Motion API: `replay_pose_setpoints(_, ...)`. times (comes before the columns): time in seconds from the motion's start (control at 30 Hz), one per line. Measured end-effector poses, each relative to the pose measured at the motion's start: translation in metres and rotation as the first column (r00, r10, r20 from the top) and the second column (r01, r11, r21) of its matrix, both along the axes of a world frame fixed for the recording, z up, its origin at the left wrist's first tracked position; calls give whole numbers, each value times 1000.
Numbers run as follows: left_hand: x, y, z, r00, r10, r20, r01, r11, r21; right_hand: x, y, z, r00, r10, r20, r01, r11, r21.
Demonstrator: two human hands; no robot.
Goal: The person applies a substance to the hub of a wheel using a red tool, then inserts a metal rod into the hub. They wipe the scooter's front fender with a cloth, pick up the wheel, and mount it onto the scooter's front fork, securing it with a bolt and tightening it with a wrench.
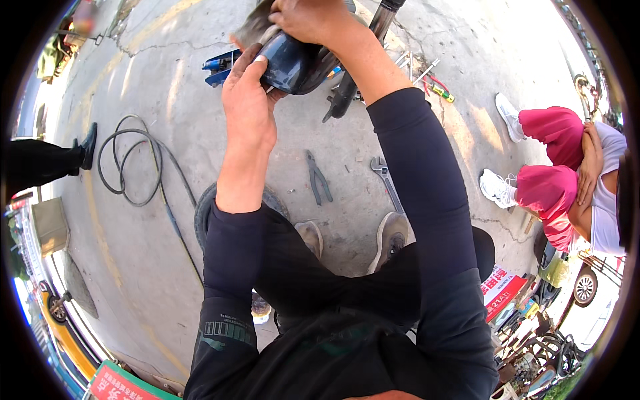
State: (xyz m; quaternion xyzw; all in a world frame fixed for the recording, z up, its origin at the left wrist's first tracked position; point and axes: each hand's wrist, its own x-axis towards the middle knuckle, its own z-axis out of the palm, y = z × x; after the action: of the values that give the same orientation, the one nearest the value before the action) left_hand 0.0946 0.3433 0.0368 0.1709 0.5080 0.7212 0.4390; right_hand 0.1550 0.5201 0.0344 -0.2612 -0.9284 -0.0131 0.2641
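Fingers on your left hand are closed on the near-left edge of a glossy dark blue panel, thumb on the outer face and the other fingers passing behind it. Panel position: ahead of you, between your two hands, its rounded end turned toward you; its long axis appears to run away from you, though the far part is covered and its full extent cannot be told. Your left hand is the nearer one to that rounded end. Your right hand is over the far end, fingers bent at a blurred grey piece; whether they are clamped on it cannot be told. A dark tube slants just right of the panel, partly behind your right forearm; contact between the two is not verifiable. A blue metal object lies left of your left hand. On the ground between your arms, pliers lie with handles spread toward you, apart from an adjustable wrench at their right. Farther right lies a green-handled tool; well left, a coiled hose. Beyond, at right, sits a person in red trousers.
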Motion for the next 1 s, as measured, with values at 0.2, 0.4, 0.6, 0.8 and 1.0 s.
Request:
replay_pose_setpoints(0.2, 3, -1, 1, 998, -54, -44, 55, 998, 16, 11, -2, 12, 953, 200, 228, -180, 978, -107)
replay_pose_setpoints(0.4, 16, -8, 3, 974, -111, -198, 106, 994, -35, 77, -61, -8, 850, -121, -513, -20, 965, -260)
replay_pose_setpoints(0.6, 4, 0, -2, 990, -15, -144, 14, 1000, -7, 68, -143, -36, 658, -96, -747, -5, 991, -131)
replay_pose_setpoints(0.8, 0, 6, 1, 965, 32, -262, -49, 997, -58, 97, -163, -108, 458, -699, -549, 127, 663, -738)
replay_pose_setpoints(1.0, 2, 17, -1, 895, 30, -445, -159, 954, -254, 118, -190, -230, -68, -994, 83, -666, -17, -746)
